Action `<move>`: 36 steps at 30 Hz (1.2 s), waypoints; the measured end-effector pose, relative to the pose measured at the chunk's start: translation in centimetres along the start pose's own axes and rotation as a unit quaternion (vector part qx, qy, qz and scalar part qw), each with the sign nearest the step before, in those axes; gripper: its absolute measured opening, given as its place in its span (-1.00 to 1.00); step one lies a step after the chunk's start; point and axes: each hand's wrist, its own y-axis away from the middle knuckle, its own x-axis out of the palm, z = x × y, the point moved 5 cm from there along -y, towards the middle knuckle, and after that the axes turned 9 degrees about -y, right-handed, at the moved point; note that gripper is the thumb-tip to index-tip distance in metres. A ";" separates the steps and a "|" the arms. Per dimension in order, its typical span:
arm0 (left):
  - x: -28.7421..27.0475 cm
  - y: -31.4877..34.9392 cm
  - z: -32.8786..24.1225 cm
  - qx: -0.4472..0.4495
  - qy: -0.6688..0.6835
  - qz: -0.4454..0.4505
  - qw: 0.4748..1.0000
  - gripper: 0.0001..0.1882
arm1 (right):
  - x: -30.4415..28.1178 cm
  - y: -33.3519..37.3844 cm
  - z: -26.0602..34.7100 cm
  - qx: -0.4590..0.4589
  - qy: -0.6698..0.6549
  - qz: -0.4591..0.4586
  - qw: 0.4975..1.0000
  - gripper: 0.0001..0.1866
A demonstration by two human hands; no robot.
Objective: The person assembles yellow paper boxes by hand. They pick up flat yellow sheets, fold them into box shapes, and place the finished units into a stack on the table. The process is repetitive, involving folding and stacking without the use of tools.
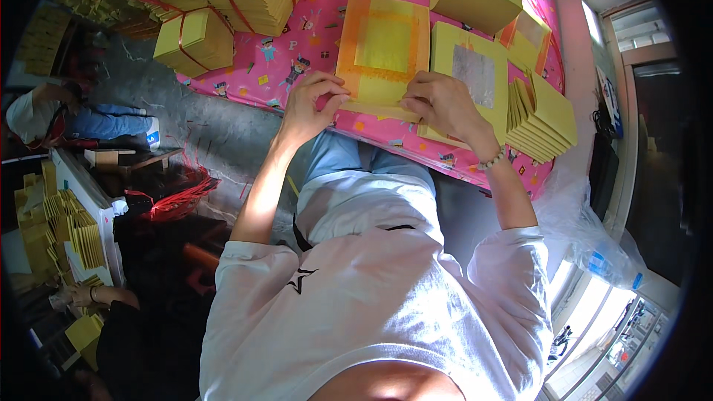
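Both hands pinch a yellow paper sheet's near edge.

I see my left hand (316, 100) and right hand (438, 104) closed on the gold-centred sheet (382, 52), steadying it flat on the pink cloth (297, 52).

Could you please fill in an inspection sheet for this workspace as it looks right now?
Surface: pink patterned cloth over the table.
Job's things: yellow paper stack with gold square, near edge held by both hands.
Clutter: silver-square stack, fanned yellow sheets, tied bundle.
Hands: left hand and right hand pinch the stack's edge.
Cables: nothing seen.
Surroundings: red strings on floor; another person's hand lower left.
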 end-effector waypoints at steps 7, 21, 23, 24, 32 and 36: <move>0.0 -0.2 0.0 -0.006 -0.002 -0.022 1.000 -0.90 | -0.1 -0.2 -0.7 0.023 -0.037 -0.002 0.999 -0.87; 0.1 -0.4 0.2 -0.014 -0.018 -0.028 0.999 -0.91 | -0.2 -0.4 -1.0 0.040 -0.053 -0.009 0.998 -0.85; 0.1 -0.4 0.2 -0.022 -0.012 -0.028 0.999 -0.91 | 0.0 -0.3 -1.0 0.048 -0.042 0.000 0.998 -0.82; 0.1 -0.4 0.1 -0.026 -0.008 -0.028 0.999 -0.91 | 0.0 -0.2 -0.8 0.039 -0.035 -0.002 0.999 -0.81; 0.1 -0.4 -0.2 -0.008 -0.022 -0.034 0.999 -0.91 | 1.0 -0.5 0.2 0.003 0.058 -0.012 0.998 -0.61; 0.0 -0.3 -0.2 -0.012 -0.017 -0.033 0.999 -0.91 | 0.3 -0.6 -0.2 0.028 0.011 0.010 1.000 -0.64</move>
